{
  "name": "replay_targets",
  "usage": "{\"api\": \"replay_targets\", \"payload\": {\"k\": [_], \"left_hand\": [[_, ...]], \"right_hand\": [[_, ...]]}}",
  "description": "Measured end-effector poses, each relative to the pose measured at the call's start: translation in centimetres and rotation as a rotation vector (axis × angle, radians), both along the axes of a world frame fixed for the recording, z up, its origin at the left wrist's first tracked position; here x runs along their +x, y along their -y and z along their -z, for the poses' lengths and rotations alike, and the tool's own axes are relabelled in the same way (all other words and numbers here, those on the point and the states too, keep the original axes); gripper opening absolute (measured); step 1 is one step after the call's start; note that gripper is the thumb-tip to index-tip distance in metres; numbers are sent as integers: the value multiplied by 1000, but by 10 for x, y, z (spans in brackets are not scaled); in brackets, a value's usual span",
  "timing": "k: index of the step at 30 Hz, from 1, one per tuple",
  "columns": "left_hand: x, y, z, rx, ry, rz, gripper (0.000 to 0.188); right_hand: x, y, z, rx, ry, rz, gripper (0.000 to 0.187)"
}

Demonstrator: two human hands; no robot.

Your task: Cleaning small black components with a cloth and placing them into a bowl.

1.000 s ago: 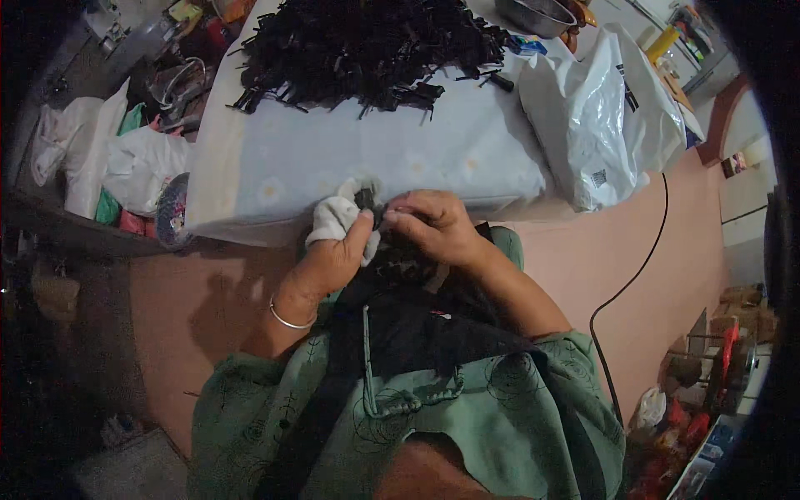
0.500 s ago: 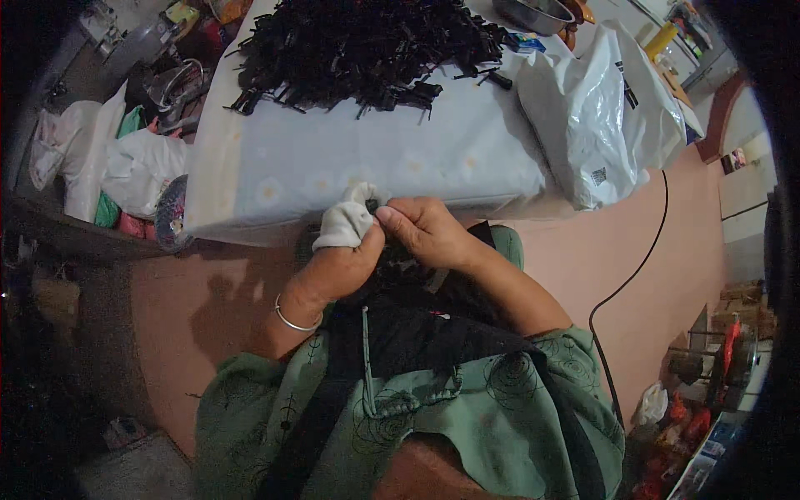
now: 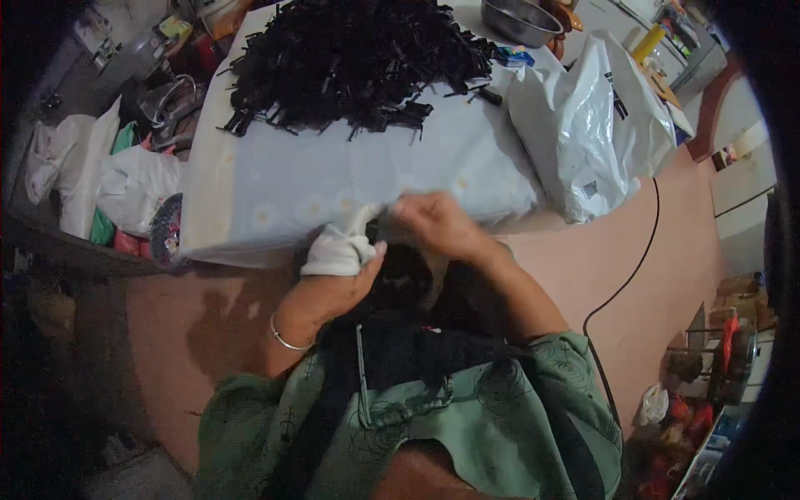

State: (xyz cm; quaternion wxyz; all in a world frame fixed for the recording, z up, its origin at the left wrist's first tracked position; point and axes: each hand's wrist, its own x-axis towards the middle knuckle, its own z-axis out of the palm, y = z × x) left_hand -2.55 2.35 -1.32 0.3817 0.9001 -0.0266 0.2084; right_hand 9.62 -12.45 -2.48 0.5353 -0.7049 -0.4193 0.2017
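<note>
My left hand, partly covered by a white cloth glove with the thumb bare, is closed around a small black part in front of the table's near edge. Little of that part shows between the fingers. Just to its right, my right hand is bare and blurred, its fingers curled together near the left fingertips; whatever they pinch is too small to make out. Beyond both hands, a big heap of black plastic parts lies on the table.
A pale flowered cloth covers the table. On its right side stands a white plastic bag, with a metal bowl behind. White bags crowd the left side. A black cable runs across the pinkish floor at right.
My right hand has pulled slightly up and to the right, apart from the left hand. The left hand has shifted a little down and left. The view has tilted slightly.
</note>
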Motion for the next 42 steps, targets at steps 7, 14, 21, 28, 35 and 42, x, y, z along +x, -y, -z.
{"api": "replay_targets", "payload": {"k": [7,14,21,28,35,42], "left_hand": [[46,-59,-35,197,86,-112,26],[178,-103,-49,611,10,-276,27],[187,-72,-37,568,-167,-334,33],[141,-42,-24,693,-153,-309,23],[115,-32,-29,622,-34,-78,30],[105,-61,-57,447,-64,72,28]], "right_hand": [[112,-3,11,-39,524,673,21],[110,-27,6,-330,542,723,26],[103,-18,9,-394,592,690,24],[74,15,13,-303,620,769,25],[64,29,14,-202,586,874,28],[58,41,14,-66,498,915,28]]}}
